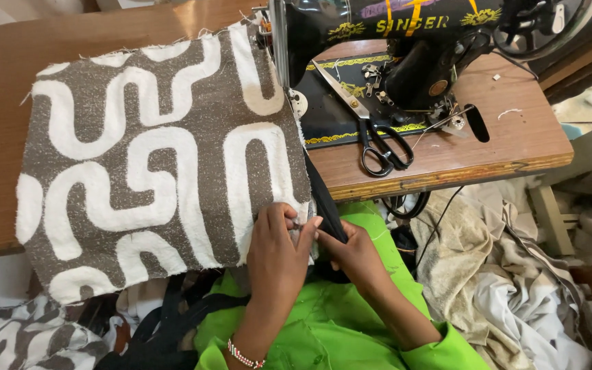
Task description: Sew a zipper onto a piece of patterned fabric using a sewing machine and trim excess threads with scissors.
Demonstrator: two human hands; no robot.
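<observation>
Wooden surface [488, 147] carries a black sewing machine [405, 62], the landmark for what follows. Left of the machine and spreading toward the person lies a brown-and-white patterned fabric [152, 164]. At its near right corner the left hand [279, 257] pinches the fabric edge, fingers closed on it, while the right hand [358, 257] grips a black strip [320, 195] running along that edge. Scissors [371, 133] rest on the machine's base, in front of it. Pale cloths [501, 274] are heaped below the machine's right.
</observation>
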